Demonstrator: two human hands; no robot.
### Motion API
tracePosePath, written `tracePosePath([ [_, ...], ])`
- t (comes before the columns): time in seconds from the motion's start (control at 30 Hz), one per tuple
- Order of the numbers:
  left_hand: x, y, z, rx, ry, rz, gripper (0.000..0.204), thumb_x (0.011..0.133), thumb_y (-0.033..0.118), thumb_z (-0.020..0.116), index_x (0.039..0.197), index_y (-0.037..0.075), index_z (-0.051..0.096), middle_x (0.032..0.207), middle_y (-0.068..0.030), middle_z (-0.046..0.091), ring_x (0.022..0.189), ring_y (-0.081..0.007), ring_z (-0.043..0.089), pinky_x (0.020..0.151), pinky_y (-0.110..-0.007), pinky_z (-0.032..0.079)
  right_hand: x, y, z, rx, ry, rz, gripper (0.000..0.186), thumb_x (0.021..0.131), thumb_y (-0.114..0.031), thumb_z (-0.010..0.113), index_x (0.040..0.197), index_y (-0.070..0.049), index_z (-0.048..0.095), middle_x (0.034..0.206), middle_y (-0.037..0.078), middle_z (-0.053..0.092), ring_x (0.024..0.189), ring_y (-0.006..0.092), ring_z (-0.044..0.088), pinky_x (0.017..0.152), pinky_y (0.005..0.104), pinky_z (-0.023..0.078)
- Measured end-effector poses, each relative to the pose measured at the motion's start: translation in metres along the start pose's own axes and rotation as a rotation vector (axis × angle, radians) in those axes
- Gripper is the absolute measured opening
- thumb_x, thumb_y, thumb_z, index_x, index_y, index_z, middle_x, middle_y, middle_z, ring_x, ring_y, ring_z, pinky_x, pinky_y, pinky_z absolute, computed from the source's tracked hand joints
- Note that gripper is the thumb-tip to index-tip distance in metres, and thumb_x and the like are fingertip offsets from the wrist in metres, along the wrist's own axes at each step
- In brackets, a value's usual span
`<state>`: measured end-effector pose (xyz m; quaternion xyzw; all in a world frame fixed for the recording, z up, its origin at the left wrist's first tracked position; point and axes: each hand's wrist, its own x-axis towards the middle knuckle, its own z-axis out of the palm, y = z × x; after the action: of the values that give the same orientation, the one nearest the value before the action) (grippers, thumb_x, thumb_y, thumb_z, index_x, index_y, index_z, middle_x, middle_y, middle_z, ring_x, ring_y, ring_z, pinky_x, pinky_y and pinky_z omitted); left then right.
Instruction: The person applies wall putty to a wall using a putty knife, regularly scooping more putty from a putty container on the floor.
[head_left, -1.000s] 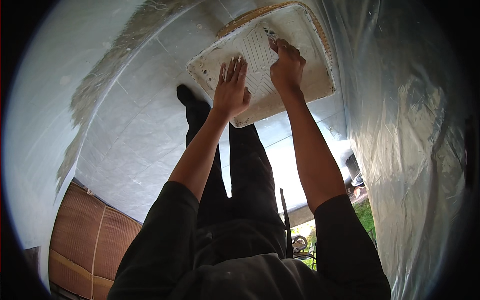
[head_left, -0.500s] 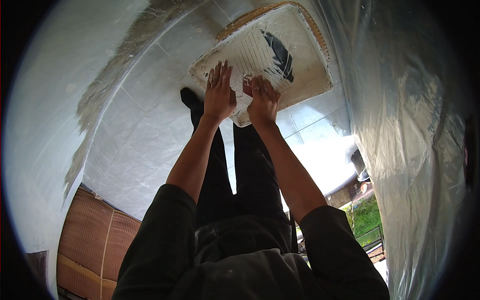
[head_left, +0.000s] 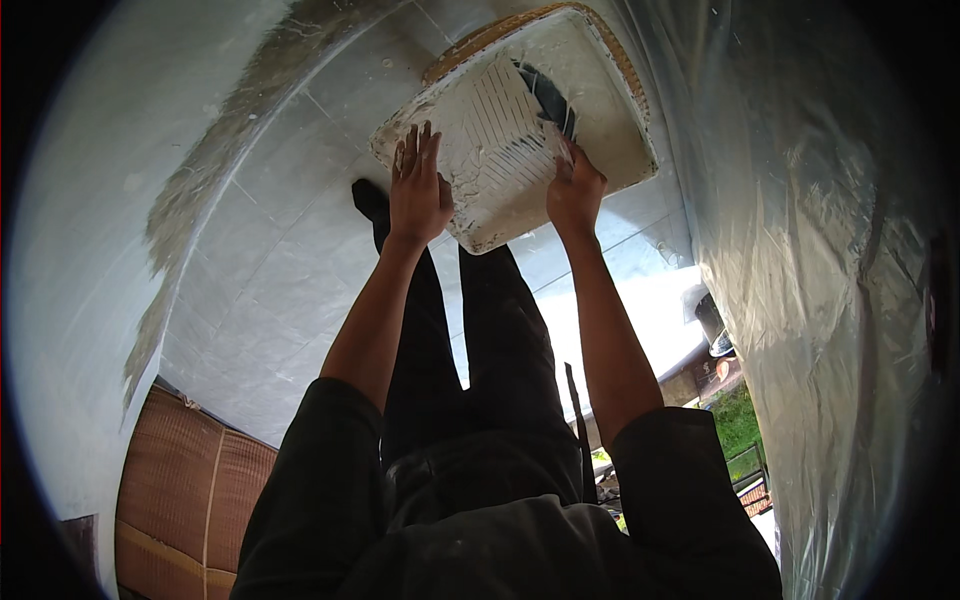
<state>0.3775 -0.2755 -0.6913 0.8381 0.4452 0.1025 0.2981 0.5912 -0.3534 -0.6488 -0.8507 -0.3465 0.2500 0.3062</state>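
A white, paste-smeared tray (head_left: 480,225) with a ribbed slope lies in front of me, tilted in view. A dark patch (head_left: 545,98) shows in its surface toward the far right. My left hand (head_left: 418,190) is over the tray's left edge, its fingers stretched out and whitened at the tips. Whether it rests on the rim, I cannot tell. Closed over the right part of the tray, my right hand (head_left: 577,190) grips something mostly hidden by the fingers. A pale, coated piece (head_left: 553,138) shows at its fingertips, beside the dark patch.
Under the tray is a woven tan support (head_left: 490,38). Clear plastic sheeting (head_left: 800,300) hangs along the right. A pale wall (head_left: 90,250) with a rough grey band runs on the left. Grey tiles (head_left: 270,250) cover the floor; brown woven matting (head_left: 180,480) stands at lower left.
My right hand has moved right across the tray, away from my left hand, and turned. A reddish piece seen under its fingers before is now hidden. My left hand has shifted slightly left.
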Motion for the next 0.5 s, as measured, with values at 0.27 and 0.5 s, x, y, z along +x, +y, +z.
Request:
tracePosePath([
  [0.27, 0.0, 0.012, 0.008, -0.063, -0.022, 0.003, 0.066, 0.085, -0.001, 0.054, 0.148, 0.0, 0.036, 0.159, -0.0234, 0.035, 0.152, -0.0408, 0.026, 0.124, -0.056, 0.021, 0.055, 0.006, -0.002, -0.285, 0.028, -0.059, 0.04, 0.08, 0.002, 0.058, 0.119, -0.004, 0.068, 0.105, 0.021, 0.073, 0.099, 0.0411, 0.069, 0.088, 0.0505, 0.052],
  [0.5, 0.0, 0.008, 0.003, -0.05, -0.034, -0.003, 0.065, 0.086, -0.001, 0.054, 0.148, 0.0, 0.036, 0.159, -0.0236, 0.036, 0.152, -0.0406, 0.027, 0.124, -0.057, 0.022, 0.015, 0.019, 0.019, -0.505, -0.015, -0.091, 0.04, 0.077, 0.002, 0.064, 0.116, -0.009, 0.063, 0.109, 0.006, 0.071, 0.116, 0.0299, 0.063, 0.088, 0.0539, 0.047],
])
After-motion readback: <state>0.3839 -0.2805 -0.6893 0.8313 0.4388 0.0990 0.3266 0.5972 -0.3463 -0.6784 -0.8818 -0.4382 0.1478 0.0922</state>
